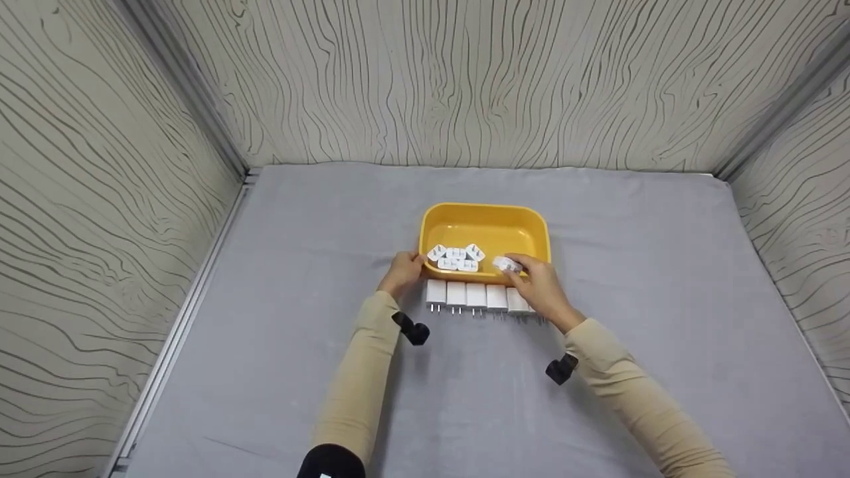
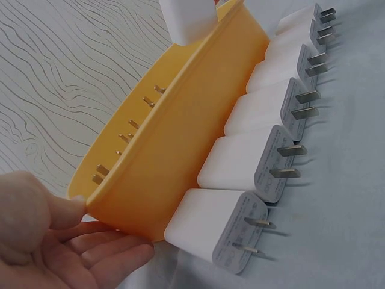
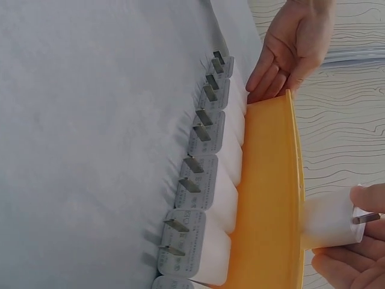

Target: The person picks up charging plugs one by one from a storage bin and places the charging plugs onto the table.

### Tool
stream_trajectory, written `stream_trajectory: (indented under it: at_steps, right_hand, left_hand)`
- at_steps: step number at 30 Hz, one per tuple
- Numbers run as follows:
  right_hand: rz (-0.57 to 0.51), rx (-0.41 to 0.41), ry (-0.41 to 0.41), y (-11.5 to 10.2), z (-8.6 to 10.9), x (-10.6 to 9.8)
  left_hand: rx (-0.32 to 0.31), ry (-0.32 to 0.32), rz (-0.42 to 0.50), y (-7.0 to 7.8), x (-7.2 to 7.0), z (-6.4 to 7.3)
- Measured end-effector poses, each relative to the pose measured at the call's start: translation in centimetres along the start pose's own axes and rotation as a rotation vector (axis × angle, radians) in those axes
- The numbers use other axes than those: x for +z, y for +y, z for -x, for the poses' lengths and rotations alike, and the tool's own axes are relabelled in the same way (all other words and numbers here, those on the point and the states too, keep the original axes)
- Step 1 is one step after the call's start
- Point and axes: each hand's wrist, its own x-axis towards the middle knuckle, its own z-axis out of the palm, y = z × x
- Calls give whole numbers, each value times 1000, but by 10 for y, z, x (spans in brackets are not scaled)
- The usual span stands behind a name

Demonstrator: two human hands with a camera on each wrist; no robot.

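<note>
Pinching a white charger above the yellow bin, the right hand parts only to its width; the left hand grips the bin. Likely light, rigid, slick: hold its sides, not prongs

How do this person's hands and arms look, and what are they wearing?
The left hand and right hand are ungloved. Long, plain beige sleeves, left sleeve and right sleeve, cover the arms to the wrists. Small black devices sit there: left device, right device. No cables are visible.
</note>
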Motion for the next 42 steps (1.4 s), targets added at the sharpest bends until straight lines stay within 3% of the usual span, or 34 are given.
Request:
stream_trajectory:
  at_steps: [5, 9, 15, 22, 33, 42]
  right_hand:
    - [12, -42, 64, 3, 7, -1]
    - [29, -29, 112, 5, 12, -4]
    - [-6, 19, 102, 10, 17, -8]
    - [-87, 59, 108, 14, 20, -13]
    - [-104, 13, 204, 18, 26, -15]
    - [-121, 11, 214, 18, 29, -16]
  left_hand:
    - [5, -3, -1, 0, 0, 0]
    - [-8, -1, 12, -2, 1, -3]
    - [17, -9, 11, -7, 1, -9]
    - [6, -9, 10, 0, 1, 2]
    - [5, -14, 37, 1, 1, 3]
    - [7, -13, 15, 1, 0, 4]
